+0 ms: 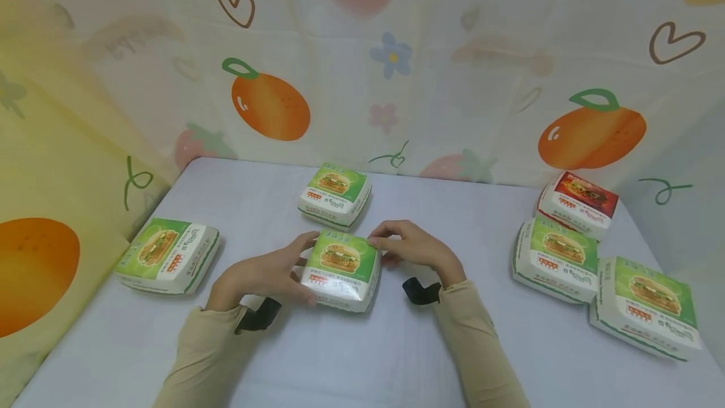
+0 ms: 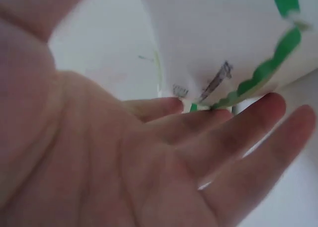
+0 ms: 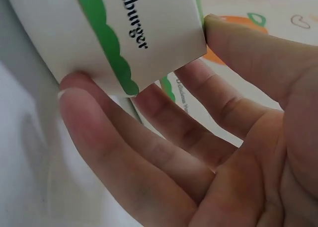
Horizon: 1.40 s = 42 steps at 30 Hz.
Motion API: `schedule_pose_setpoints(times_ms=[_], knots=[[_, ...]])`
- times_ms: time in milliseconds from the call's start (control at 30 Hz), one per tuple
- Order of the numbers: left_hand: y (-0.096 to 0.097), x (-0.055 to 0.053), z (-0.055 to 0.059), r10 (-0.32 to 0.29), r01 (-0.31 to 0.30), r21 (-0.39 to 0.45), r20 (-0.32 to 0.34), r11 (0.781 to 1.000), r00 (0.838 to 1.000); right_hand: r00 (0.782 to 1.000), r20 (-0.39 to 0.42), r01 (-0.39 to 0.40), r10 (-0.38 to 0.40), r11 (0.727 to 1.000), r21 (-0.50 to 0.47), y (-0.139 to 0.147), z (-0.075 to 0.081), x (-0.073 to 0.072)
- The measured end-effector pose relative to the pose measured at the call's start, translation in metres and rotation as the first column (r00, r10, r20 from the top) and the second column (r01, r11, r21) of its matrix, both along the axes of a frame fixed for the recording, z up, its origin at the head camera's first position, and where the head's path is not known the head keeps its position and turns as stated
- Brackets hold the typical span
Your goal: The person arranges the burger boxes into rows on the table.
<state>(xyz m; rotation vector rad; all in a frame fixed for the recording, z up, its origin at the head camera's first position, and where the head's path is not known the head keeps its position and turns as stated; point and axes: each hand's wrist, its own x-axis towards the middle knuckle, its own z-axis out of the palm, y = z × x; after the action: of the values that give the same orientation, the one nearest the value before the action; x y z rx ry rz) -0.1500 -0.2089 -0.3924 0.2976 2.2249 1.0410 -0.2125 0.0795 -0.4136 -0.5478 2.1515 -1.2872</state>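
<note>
Burger box (image 1: 340, 272), green and white top, sits centre frame, between the two hands: left hand (image 1: 263, 277) on its left side, right hand (image 1: 418, 247) at its upper right corner. We judge any move turns on this flanking. Neither hand is clearly nearer; both touch. Footprint looks near square, so we note no obvious long axis; printed front edge faces the bottom of frame, slightly turned.

Left hand: spread, fingers nearly straight along the box, thumb by its lower left corner. Right hand: pinching the box, thumb on the upper edge, fingers bent around the side and lower part.

The far green box (image 1: 334, 194) lies right behind, upper centre; we can't tell if the two touch. The left green box (image 1: 170, 254) is well apart, mid left of frame.

Hard to make out: most right fingers are hidden in the head view, showing only in the right wrist view. Left wrist view is blurred, box cut off at top. Right wrist view cuts the printed word to "mburger". Whether the held box rests on the surface (image 1: 334, 357) or is slightly raised, we can't tell. Small print unreadable; both sleeves (image 1: 481, 345) run off the bottom edge.
</note>
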Motion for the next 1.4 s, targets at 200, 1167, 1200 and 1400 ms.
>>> schedule_pose_setpoints(times_ms=[200, 1167, 1200, 1400], knots=[[0.012, 0.000, -0.002, 0.019, -0.020, -0.011, -0.090, 1.000, 0.996, 0.999, -0.018, 0.026, -0.026, 1.000, 0.002, 0.013, 0.004, -0.002], [0.093, 0.000, -0.031, 0.119, -0.109, 0.048, -0.416, 0.993, 0.902, 0.987, -0.108, 0.126, -0.118, 0.990, 0.071, 0.090, 0.010, -0.006], [0.096, -0.001, -0.032, 0.119, -0.109, 0.047, -0.421, 0.993, 0.899, 0.985, -0.106, 0.143, -0.135, 0.987, 0.071, 0.091, 0.010, -0.006], [0.109, -0.011, -0.032, 0.129, -0.127, 0.033, -0.423, 0.991, 0.897, 0.965, -0.104, 0.245, -0.240, 0.969, 0.040, 0.095, 0.008, -0.007]])
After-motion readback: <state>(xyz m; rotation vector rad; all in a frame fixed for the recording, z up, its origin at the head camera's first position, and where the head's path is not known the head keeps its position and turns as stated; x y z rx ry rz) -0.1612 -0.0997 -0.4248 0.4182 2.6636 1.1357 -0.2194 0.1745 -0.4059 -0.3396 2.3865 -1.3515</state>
